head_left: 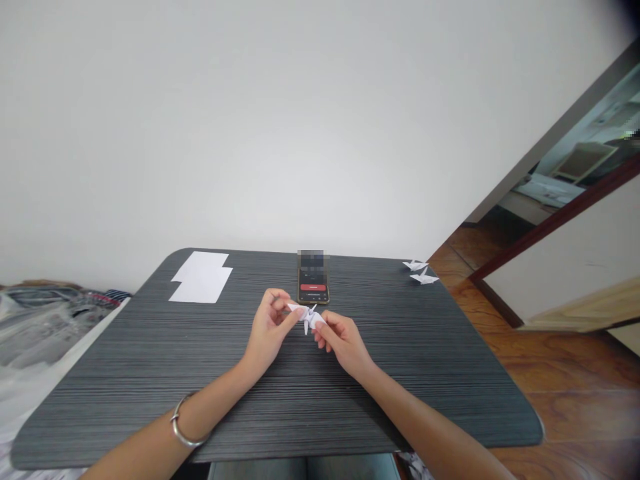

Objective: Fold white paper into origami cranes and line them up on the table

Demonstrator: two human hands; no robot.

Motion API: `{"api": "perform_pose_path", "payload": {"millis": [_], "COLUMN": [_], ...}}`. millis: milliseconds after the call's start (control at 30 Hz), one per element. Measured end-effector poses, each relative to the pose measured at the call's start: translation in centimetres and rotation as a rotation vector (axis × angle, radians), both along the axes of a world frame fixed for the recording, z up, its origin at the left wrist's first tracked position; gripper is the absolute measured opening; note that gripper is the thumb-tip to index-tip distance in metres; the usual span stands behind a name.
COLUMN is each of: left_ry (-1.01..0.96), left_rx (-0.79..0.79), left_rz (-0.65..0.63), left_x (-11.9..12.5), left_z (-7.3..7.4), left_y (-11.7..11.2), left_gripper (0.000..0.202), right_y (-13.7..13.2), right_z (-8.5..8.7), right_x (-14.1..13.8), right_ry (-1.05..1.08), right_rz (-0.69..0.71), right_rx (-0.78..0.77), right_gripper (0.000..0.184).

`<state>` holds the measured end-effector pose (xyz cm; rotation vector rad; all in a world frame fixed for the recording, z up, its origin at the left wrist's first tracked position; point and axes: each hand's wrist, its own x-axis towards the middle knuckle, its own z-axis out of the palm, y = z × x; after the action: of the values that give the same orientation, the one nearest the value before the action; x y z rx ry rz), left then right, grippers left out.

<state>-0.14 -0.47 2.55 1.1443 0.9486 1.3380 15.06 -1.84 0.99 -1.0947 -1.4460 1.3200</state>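
A folded white paper crane [309,316] is held above the dark table [210,373], its two wings spread to the sides and narrow points sticking out front and back. My left hand [273,325] pinches the left wing between thumb and fingers. The other wing is gripped by my right hand [343,339], thumb on top and fingers curled beneath. Just beyond the crane lies a phone [313,288] with a lit screen, partly blurred out.
Two finished-looking paper cranes [424,276] rest at the table's far right corner. White paper sheets [203,280] lie overlapping at the far left. Behind the table rises a white wall [300,133]. Plastic-wrapped items [45,333] are heaped left of the table; wooden floor [565,380] shows at right.
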Motion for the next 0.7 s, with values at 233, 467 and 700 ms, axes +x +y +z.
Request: {"api": "perform_pose_path", "payload": {"millis": [233, 467, 700], "left_ry": [0.145, 0.163, 0.13], "left_rx": [-0.088, -0.081, -0.049], "left_rz": [-0.113, -0.168, -0.181], "left_x": [-0.09, 0.02, -0.16], "left_z": [0.27, 0.66, 0.59], "left_y": [0.01, -0.25, -0.33], "left_gripper": [0.021, 0.024, 0.025], "right_y": [0.03, 0.11, 0.2], "right_z": [0.16, 0.17, 0.22], "right_x": [0.06, 0.13, 0.23], "right_ry": [-0.004, 0.036, 0.11], "right_rz": [-0.066, -0.108, -0.107], "right_rx": [0.03, 0.046, 0.024], "right_gripper": [0.029, 0.028, 0.029]}}
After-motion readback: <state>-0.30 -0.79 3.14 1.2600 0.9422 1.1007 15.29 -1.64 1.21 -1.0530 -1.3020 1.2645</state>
